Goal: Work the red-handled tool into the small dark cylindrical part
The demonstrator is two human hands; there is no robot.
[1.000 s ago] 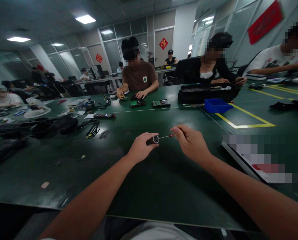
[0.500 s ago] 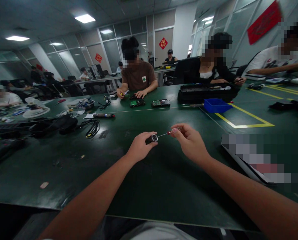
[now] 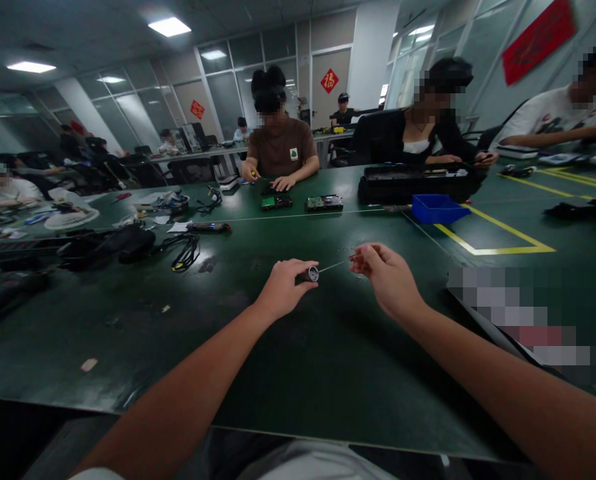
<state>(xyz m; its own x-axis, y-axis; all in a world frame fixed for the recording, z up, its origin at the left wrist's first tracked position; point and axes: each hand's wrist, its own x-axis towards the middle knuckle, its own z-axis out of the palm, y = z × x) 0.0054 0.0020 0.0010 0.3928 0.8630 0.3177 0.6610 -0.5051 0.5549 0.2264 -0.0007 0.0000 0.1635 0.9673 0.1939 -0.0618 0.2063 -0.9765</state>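
Note:
My left hand point(image 3: 284, 287) pinches a short dark cylinder point(image 3: 313, 274) between thumb and fingers, its silver-rimmed round end turned to the right. A screwdriver point(image 3: 334, 266) with a thin metal shaft reaches toward that end; whether the tip touches inside cannot be made out. My right hand point(image 3: 385, 275) is closed around the reddish, see-through handle, which the fingers mostly cover. Both hands hover over the green table point(image 3: 298, 373).
A black cable point(image 3: 185, 253) and a dark rod-shaped device point(image 3: 208, 227) lie to the left. Circuit boards point(image 3: 324, 203), a blue bin point(image 3: 438, 209) and a long black case point(image 3: 418, 183) stand farther back. A blurred-out flat object point(image 3: 518, 320) lies right. Co-workers point(image 3: 283, 147) sit opposite.
My right hand has shifted slightly right, and its fingers have changed their hold on the screwdriver handle. The cylinder in my left hand has turned a little. The camera view has shifted slightly.

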